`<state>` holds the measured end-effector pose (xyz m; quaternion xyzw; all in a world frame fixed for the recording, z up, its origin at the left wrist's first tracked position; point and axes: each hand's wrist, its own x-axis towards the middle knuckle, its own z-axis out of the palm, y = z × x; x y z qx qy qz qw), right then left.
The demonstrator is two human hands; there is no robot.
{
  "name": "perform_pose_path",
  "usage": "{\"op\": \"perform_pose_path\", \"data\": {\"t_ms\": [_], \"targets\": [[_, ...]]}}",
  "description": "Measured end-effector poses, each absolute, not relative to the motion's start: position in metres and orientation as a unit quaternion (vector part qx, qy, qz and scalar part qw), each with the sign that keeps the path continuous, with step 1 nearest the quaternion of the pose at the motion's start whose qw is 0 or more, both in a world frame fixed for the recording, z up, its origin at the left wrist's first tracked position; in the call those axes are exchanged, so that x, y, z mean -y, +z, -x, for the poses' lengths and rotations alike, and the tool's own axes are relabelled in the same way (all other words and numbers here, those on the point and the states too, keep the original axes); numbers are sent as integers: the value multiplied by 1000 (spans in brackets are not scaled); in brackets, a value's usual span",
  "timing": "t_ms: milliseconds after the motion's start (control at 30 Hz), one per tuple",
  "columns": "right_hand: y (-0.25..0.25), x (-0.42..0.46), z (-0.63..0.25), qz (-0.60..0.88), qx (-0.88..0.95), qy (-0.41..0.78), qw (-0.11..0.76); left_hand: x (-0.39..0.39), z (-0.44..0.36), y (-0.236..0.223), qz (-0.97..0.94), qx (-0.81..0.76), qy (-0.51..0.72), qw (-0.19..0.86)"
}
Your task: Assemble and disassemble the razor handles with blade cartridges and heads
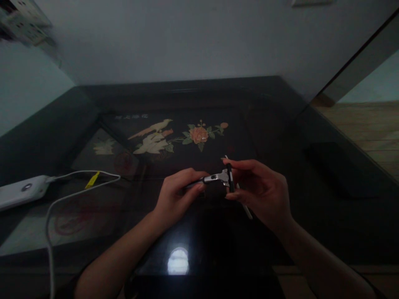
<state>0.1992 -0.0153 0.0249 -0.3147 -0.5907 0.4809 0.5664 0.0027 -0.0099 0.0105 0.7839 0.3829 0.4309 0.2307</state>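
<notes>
My left hand (179,192) is closed around the dark handle of a razor (215,178), whose silver neck points to the right. At its end sits a black, bar-shaped razor head (230,177), held upright across the neck. The thumb and fingers of my right hand (262,189) pinch this head at its two ends. A thin white strip (247,209) shows below and behind the right fingers; its middle is hidden, and I cannot tell whether the hand touches it. Both hands are over the dark glossy table (199,236).
A white box-like device (23,192) with a white cable (77,193) and yellow tag (92,180) lies at the left. Flower and bird pictures (198,135) decorate the tabletop. A dark flat object (338,168) lies at the right. Power strips (26,27) are at the upper left.
</notes>
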Motion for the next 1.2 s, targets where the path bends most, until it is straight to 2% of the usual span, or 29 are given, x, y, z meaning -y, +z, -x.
{"op": "perform_pose_path", "data": {"t_ms": [267, 633, 933, 1200], "targets": [[27, 13, -199, 316, 568, 519, 556, 10, -2, 9, -783, -379, 438, 228], [28, 14, -198, 351, 576, 496, 546, 10, -4, 8, -781, -383, 446, 209], [24, 15, -199, 338, 570, 517, 541, 15, -9, 5, -746, -405, 458, 262], [25, 14, -197, 349, 583, 501, 537, 12, -8, 6, -742, -413, 473, 235]]}}
